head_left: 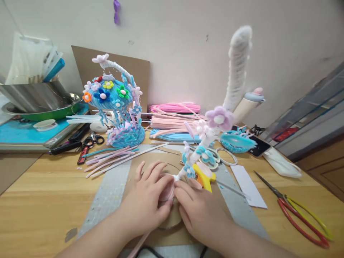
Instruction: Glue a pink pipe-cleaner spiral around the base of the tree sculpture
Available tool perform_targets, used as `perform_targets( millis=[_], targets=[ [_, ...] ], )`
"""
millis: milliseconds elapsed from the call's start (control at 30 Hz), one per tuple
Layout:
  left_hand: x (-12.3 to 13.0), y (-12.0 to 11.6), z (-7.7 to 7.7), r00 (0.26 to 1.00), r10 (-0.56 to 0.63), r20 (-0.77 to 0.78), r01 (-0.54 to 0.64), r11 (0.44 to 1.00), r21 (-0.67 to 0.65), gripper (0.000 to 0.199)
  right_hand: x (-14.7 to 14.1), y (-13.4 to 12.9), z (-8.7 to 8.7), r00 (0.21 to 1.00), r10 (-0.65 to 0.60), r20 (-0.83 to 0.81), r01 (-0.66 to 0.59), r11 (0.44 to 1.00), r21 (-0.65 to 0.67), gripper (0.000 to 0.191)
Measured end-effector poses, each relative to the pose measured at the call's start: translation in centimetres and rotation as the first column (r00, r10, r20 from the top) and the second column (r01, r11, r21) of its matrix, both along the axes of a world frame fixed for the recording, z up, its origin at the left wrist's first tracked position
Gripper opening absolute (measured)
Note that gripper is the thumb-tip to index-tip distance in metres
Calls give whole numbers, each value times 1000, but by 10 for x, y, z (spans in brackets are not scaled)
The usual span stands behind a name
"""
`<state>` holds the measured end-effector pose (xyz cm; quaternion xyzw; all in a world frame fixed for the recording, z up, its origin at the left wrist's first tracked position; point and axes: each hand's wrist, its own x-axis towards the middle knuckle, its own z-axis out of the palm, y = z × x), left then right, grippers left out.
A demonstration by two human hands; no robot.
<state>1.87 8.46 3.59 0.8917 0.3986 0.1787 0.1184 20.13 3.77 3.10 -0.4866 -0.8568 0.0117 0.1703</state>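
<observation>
In the head view, the left hand (pixel 146 204) has its thumb and forefinger closed on a round pink piece (pixel 167 190), which sits low in the middle, over a sheet of brown cardboard (pixel 153 238). The right hand (pixel 200 208) lies just beside it, fingers bent toward the right edge of the pink piece; whether they pinch it cannot be told.

A white fuzzy stem (pixel 195 154) rises from the far side of the pink piece, between the fingertips, and leans to the right. Small blue flowers (pixel 206 156) sit along its lower part, a purple flower (pixel 219 118) higher up. A yellow tool (pixel 205 180) is partly hidden behind the right hand.

The cardboard lies on a grey mat (pixel 99 200) on a wooden table (pixel 40 204). To the right are a white card (pixel 245 184) and scissors with red and yellow handles (pixel 285 201), blades apart. Farther back on the left stands a blue ornament (pixel 111 98) covered in colourful flowers, with black-handled scissors (pixel 93 139) near it. Bundles of pink strips (pixel 176 120) and blue strips (pixel 174 135) lie near the wall.
</observation>
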Motion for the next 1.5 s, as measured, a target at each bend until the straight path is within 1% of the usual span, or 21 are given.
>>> perform_targets(
  millis=[100, 167, 267, 333, 433, 500, 567, 667, 767, 933, 1200, 1267, 1400, 1433, 1500],
  targets=[
    [-1, 1, -1, 1000, -4, 4, 4, 999, -41, 41, 2, -4, -7, 999, -9, -33, 9, 1000, 2, 34],
    [-1, 1, 0, 1000, -9, 2, 9, 998, -61, 42, 4, -7, -11, 1000, -2, -17, 2, 1000, -21, 36],
    [0, 1, 3, 1000, -6, -18, 5, 996, -88, 43, 8, -7, -12, 1000, -12, 15, 13, 995, -96, 36],
    [1, 1, 6, 999, 0, -46, -5, 994, -106, 44, 10, -6, -10, 1000, 2, 20, 0, 993, -122, 37],
    [2, 1, 8, 998, 0, -70, -9, 992, -128, 43, 11, -3, -9, 997, 77, -10, -78, 990, -121, 38],
    [2, 2, 8, 997, 3, -74, -13, 991, -136, 42, 12, -3, -9, 994, 101, -46, -105, 989, -108, 38],
    [2, 3, 7, 997, 6, -77, -17, 991, -136, 42, 12, -5, -10, 995, 83, -52, -88, 991, -102, 41],
    [2, 3, 5, 997, 1, -79, -11, 992, -126, 45, 13, -7, -11, 999, 44, 0, -43, 992, -117, 47],
    [2, 3, 4, 998, 2, -70, -11, 992, -123, 45, 13, -7, -11, 999, 44, 28, -41, 991, -124, 54],
    [2, 3, 2, 999, 10, -34, -14, 992, -127, 42, 12, -5, -11, 999, 48, -16, -50, 996, -76, 56],
    [0, 2, 2, 1000, 14, -9, -15, 990, -141, 37, 12, -8, -12, 999, -11, -45, 10, 1000, -11, 47],
    [0, 2, 3, 1000, 11, -11, -12, 989, -144, 38, 12, -7, -10, 993, 14, -115, -12, 1000, 20, 41],
    [1, 3, 3, 1000, 7, -14, -9, 987, -161, 40, 12, -6, -9, 959, 112, -259, -90, 992, 94, 22],
    [1, 3, 3, 1000, 7, -11, -9, 986, -166, 40, 12, -7, -9, 957, 116, -265, -97, 992, 86, 20],
    [0, 3, 2, 1000, 8, 0, -8, 985, -170, 39, 11, -9, -10, 962, 104, -253, -96, 994, 44, 25]
  ],
)
